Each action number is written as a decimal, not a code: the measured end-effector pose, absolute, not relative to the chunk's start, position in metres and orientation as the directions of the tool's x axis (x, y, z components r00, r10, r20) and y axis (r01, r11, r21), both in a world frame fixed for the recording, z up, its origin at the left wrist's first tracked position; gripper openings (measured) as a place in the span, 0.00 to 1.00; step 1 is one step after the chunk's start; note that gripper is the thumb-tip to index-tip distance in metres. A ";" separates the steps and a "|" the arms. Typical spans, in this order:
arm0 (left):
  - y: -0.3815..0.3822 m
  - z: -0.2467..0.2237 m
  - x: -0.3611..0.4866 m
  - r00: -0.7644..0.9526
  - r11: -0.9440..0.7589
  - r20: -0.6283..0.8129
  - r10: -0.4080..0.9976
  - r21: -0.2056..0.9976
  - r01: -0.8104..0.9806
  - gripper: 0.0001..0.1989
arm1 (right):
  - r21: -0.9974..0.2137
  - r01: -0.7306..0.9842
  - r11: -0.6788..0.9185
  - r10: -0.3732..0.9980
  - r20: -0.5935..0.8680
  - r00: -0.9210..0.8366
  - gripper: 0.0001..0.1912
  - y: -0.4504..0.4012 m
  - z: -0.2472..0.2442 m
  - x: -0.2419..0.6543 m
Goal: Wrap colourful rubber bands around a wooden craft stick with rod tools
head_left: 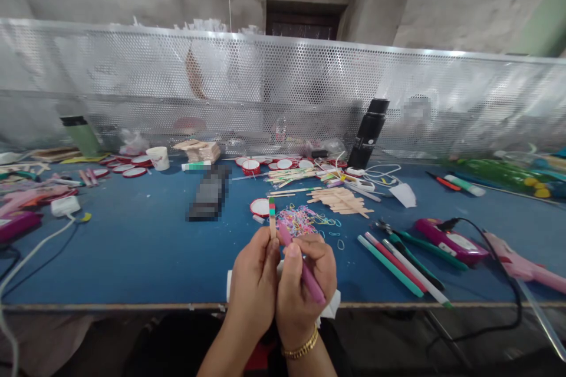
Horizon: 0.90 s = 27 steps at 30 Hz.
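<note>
My left hand (pixel 254 283) is closed on a flat wooden craft stick (pixel 272 221), held upright with green, red and teal bands near its top. In my right hand (pixel 305 283) is a pink-purple marker pen (pixel 312 283), slanted so its upper end meets or nearly meets the stick's edge; I cannot tell if it touches. Both hands are side by side at the table's front edge. Just beyond them lies a heap of small coloured rubber bands (pixel 303 221). White paper (pixel 331 304) shows partly under my hands.
Bare craft sticks (pixel 340 200) lie behind the bands, near small red-rimmed drums (pixel 251 167). Right of my hands are several marker pens (pixel 391 265), green-handled pliers (pixel 418 259) and a purple corded device (pixel 451 241). A black bottle (pixel 368 134) stands at the back; a blurred dark object (pixel 210 193) lies left.
</note>
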<state>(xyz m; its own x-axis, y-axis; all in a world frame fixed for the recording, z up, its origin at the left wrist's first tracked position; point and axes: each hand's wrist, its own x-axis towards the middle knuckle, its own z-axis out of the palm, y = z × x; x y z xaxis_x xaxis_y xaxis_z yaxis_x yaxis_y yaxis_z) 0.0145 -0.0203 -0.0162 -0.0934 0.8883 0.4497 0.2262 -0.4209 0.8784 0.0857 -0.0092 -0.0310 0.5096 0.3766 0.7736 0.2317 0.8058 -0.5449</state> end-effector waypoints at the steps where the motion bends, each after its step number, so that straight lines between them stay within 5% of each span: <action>1: -0.020 -0.016 0.015 -0.089 -0.426 0.453 0.887 0.877 0.221 0.17 | -0.542 0.219 0.811 0.382 0.775 0.503 0.06 -0.009 -0.031 0.086; 27: -0.021 -0.013 0.015 -0.120 -0.412 0.451 0.884 0.876 0.252 0.19 | -0.569 0.356 0.741 0.338 0.775 0.534 0.03 -0.010 -0.026 0.088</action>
<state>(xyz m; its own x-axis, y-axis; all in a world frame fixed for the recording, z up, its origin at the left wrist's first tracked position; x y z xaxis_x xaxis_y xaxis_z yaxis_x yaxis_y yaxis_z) 0.0151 -0.0211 -0.0134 -0.1204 0.8843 0.4510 0.2516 -0.4123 0.8756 0.0875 -0.0103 -0.0258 0.5343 0.3381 0.7747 0.3557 0.7415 -0.5689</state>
